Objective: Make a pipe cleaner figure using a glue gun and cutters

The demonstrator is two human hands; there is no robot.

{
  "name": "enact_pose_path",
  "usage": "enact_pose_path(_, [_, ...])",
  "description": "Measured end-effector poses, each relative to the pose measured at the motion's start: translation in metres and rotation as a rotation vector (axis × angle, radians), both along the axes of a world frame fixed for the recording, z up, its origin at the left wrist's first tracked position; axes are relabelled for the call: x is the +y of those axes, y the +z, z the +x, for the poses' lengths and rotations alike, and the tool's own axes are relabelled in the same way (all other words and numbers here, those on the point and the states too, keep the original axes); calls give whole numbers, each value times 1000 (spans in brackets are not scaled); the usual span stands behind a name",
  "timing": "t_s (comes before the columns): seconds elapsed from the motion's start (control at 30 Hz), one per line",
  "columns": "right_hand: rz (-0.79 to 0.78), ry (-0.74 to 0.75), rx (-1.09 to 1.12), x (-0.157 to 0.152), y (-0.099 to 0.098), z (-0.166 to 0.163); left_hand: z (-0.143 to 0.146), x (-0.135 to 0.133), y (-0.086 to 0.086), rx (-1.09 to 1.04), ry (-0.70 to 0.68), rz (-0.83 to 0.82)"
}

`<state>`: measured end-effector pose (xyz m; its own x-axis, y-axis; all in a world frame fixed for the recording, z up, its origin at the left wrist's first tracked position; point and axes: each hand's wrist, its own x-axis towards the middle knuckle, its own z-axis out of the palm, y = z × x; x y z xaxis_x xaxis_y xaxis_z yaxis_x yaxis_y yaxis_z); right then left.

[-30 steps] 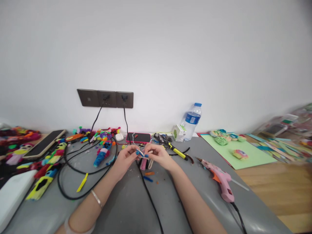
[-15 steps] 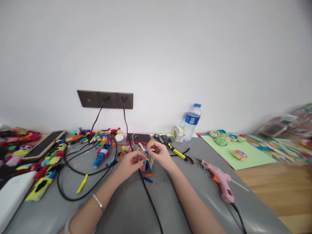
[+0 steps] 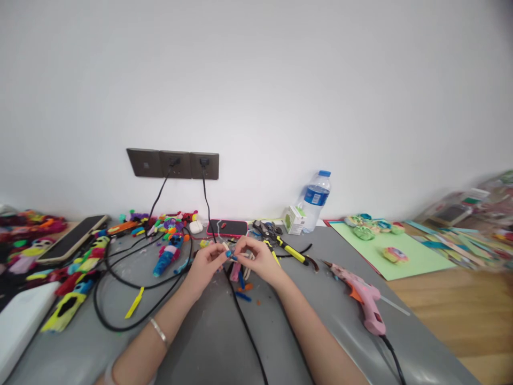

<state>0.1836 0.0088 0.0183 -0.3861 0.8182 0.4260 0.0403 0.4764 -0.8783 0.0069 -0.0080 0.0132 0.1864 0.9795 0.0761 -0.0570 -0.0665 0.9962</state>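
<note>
Both my hands meet over the middle of the grey table mat (image 3: 208, 342). My left hand (image 3: 205, 266) and my right hand (image 3: 256, 258) each pinch a small craft piece (image 3: 237, 267) made of pale sticks with blue and pink bits; its lower end hangs between my fingers. A black cable (image 3: 244, 321) runs under my hands toward me. Small blue and orange scraps (image 3: 245, 291) lie on the mat just below the piece.
A pink glue gun (image 3: 363, 299) lies to the right, yellow-handled pliers (image 3: 286, 247) and a phone (image 3: 227, 227) behind my hands. Colourful craft figures (image 3: 168, 251) and looped cables fill the left side. A water bottle (image 3: 316, 200) stands by the wall; green paper (image 3: 417, 255) lies far right.
My hands drew apart half a second ago, the left dropping lower, and have come back together on the piece. The piece now sits a little lower than one second ago.
</note>
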Motion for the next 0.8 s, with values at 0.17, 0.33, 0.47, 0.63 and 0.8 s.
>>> enact_pose_path(0.17, [-103, 5, 102, 2, -3, -1, -1, 0, 4, 2, 11, -35])
enact_pose_path(0.33, [-149, 19, 168, 4, -3, 1, -2, 0, 5, 41, -4, 3])
enact_pose_path(0.47, [-139, 58, 242, 6, -3, 1, -2, -1, 3, 88, -101, 63])
enact_pose_path(0.63, [-175, 176, 256, 5, -3, 1, -5, -3, 4, 167, -272, 103])
enact_pose_path(0.8, [-281, 234, 202, 2, 2, 4, -5, -5, 4, 221, -308, 80])
